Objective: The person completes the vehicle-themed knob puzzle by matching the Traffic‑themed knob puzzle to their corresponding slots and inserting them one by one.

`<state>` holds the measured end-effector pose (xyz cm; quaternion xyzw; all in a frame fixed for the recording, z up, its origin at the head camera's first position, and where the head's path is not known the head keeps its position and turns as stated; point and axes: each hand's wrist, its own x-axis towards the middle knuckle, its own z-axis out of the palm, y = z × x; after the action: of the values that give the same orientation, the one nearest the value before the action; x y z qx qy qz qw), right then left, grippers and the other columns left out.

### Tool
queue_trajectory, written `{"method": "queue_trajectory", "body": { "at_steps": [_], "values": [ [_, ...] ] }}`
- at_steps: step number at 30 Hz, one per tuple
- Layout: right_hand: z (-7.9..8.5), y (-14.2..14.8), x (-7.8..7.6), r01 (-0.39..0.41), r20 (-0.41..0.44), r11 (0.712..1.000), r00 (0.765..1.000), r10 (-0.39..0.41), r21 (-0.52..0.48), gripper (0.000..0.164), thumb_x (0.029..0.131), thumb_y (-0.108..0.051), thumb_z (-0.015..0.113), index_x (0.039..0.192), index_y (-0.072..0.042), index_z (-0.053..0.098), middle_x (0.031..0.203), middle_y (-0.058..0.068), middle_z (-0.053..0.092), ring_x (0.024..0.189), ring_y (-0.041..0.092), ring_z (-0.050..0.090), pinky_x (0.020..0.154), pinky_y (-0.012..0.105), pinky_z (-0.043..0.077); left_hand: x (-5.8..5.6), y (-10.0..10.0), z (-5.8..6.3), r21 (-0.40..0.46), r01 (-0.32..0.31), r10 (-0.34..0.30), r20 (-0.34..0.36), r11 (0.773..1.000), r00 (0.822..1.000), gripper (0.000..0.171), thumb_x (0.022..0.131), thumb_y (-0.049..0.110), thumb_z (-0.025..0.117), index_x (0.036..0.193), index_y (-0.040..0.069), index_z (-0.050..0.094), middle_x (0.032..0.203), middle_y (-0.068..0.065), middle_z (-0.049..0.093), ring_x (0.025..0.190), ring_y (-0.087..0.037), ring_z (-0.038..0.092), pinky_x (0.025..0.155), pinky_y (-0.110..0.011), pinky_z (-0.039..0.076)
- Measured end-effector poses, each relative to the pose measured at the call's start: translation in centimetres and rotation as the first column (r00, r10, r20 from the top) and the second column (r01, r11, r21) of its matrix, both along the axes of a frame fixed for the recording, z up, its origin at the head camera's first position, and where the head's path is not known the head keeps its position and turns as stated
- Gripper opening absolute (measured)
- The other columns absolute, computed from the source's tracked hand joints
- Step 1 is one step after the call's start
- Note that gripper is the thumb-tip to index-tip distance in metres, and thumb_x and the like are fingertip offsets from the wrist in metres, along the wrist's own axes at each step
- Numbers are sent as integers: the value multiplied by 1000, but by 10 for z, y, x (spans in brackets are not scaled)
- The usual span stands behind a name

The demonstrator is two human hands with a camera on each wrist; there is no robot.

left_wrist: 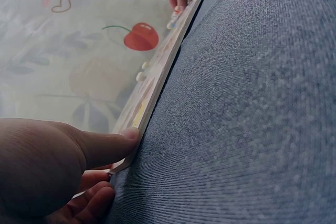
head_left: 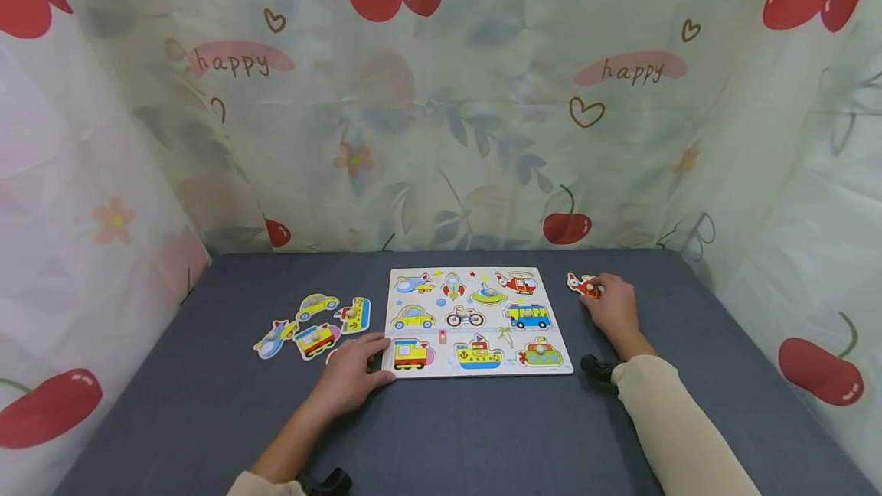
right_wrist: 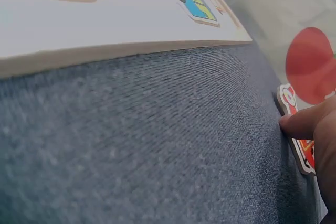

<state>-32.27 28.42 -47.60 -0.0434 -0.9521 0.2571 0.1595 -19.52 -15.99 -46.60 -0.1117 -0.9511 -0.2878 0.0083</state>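
Observation:
A pale wooden puzzle board (head_left: 444,335) with vehicle pictures lies flat on the table. My left hand (head_left: 353,375) grips its near left corner; in the left wrist view the thumb (left_wrist: 113,148) lies along the front edge, other fingers curled at the side. Off the board's far right side, my right hand (head_left: 615,308) pinches a red helicopter piece (head_left: 577,284). The right wrist view shows this helicopter piece (right_wrist: 288,98) low over the cloth, partly covered by the fingers. Knobbed pieces such as the bus (head_left: 529,318) and submarine (head_left: 540,353) sit in the board.
Left of the board lie loose pieces: a yellow car (head_left: 317,306), an airplane (head_left: 274,339), a train (head_left: 315,341) and a boat (head_left: 355,315). Another is mostly hidden behind the left hand. Dark grey cloth (head_left: 475,435) covers the table, and a cherry-print curtain (head_left: 455,136) surrounds it.

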Motion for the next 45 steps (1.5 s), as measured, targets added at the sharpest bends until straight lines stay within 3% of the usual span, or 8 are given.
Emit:
{"method": "queue_trajectory", "body": {
  "at_steps": [16, 23, 31, 45],
  "values": [
    [-4, -4, 2, -7, -8, 995, 1000, 6, -102, 30, 86, -6, 72, 112, 7, 64, 137, 31, 44, 129, 48, 37, 108, 58, 24, 0, -1, 0, -5, -8, 8, 2, 1000, 1000, 55, 80, 25, 81, 129, 8, 64, 135, -7, 57, 113, -27, 53, 90, -44, 45],
    [-5, -6, 4, -40, -81, 998, 996, 36, -56, 17, 89, -2, 64, 103, 8, 66, 126, 31, 53, 121, 46, 46, 104, 57, 30, 0, -1, 0, 0, -4, 4, -8, 1000, 1000, 54, 80, 25, 80, 129, 8, 64, 134, -8, 57, 113, -28, 53, 90, -44, 44],
    [-2, -9, 2, -73, -115, 997, 991, 73, 6, 14, 89, -1, 63, 100, 7, 66, 123, 32, 54, 118, 48, 47, 102, 58, 32, 0, -1, 0, 4, 2, -2, 4, 1000, 1000, 54, 81, 25, 80, 129, 8, 64, 134, -8, 57, 114, -28, 52, 90, -45, 45],
    [5, -33, -9, -80, -78, 997, 994, 79, -4, 16, 92, -5, 61, 104, 5, 66, 127, 29, 53, 121, 44, 46, 103, 56, 33, 0, 0, -1, 7, 5, -5, -3, 1000, 1000, 54, 80, 25, 80, 129, 8, 64, 134, -8, 57, 117, -30, 51, 93, -47, 43]
  ]
}}
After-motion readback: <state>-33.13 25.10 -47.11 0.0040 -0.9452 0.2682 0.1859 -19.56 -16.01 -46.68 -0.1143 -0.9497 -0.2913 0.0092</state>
